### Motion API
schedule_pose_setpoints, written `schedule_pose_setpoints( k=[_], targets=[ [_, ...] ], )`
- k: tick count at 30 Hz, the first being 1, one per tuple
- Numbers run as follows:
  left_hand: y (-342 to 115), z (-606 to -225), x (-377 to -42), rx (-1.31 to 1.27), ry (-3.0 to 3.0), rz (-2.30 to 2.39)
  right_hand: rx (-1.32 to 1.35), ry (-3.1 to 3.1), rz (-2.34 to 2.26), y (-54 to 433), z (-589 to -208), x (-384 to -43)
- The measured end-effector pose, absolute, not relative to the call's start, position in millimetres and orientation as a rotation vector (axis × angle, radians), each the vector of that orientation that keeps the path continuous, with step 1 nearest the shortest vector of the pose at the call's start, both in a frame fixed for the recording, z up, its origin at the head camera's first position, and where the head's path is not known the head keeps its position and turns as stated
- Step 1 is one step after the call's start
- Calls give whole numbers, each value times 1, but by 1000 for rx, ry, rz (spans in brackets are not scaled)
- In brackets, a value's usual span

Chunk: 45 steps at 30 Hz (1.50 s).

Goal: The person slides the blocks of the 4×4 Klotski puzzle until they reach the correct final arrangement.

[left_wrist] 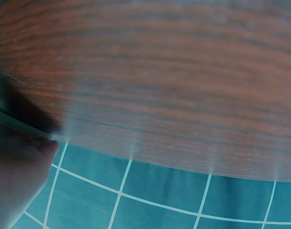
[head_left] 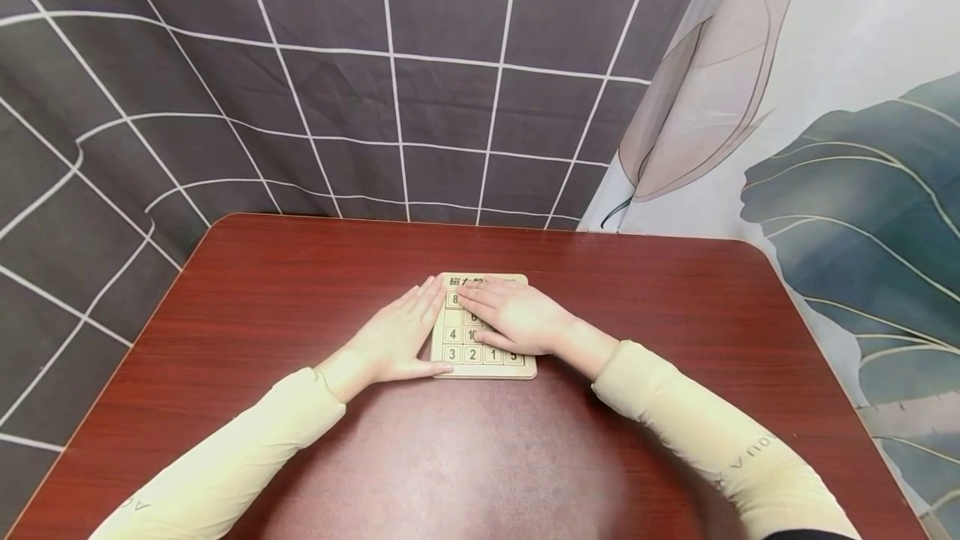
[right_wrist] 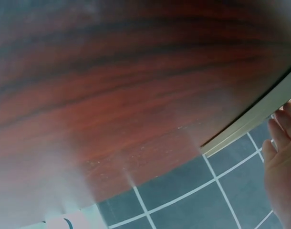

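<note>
A pale wooden sliding number puzzle (head_left: 486, 372) lies flat on the table, with dark printed characters along its top. Number tiles (head_left: 452, 354) show in its lower rows. My left hand (head_left: 397, 333) rests at the puzzle's left edge, fingers straight, thumb stretched to the near left corner. Across the upper and middle tiles lies my right hand (head_left: 522, 317), its fingers straight and pointing left, hiding several tiles. The right wrist view catches the puzzle's side edge (right_wrist: 245, 125) beside the fingers. Only part of the left hand (left_wrist: 19, 176) shows in the left wrist view.
The reddish-brown wooden table (head_left: 315, 273) has rounded far corners. Behind it hangs a dark curtain (head_left: 442, 98) with a white grid. A white curtain with large leaf prints (head_left: 847, 182) hangs along the right side.
</note>
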State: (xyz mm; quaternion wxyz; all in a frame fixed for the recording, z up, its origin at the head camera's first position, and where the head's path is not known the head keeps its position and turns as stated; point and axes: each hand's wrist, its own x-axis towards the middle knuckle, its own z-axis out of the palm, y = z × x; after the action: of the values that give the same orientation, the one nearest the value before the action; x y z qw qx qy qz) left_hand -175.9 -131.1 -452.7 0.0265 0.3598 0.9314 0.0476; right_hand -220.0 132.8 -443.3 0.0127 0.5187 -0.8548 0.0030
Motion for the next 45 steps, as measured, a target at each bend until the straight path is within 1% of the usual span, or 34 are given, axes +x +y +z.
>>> schedule_pose_setpoints(
  k=[16,21,34,39,45],
  targets=[
    [-132,-454,-176,1130,2889,110,1820,-2440,55,138,-444,-189],
    [-132,-453,-176,1126,2889,103,1816,-2443,32,138,-444,-189],
    [-131,-456,-176,1122,2884,105,1719,-2545,10,135,-445,-203],
    [-131,-456,-177,1121,2883,99,1735,-2519,44,137,-445,-198],
    [-132,-456,-177,1129,2889,97,1850,-2395,107,142,-446,-184]
  ],
)
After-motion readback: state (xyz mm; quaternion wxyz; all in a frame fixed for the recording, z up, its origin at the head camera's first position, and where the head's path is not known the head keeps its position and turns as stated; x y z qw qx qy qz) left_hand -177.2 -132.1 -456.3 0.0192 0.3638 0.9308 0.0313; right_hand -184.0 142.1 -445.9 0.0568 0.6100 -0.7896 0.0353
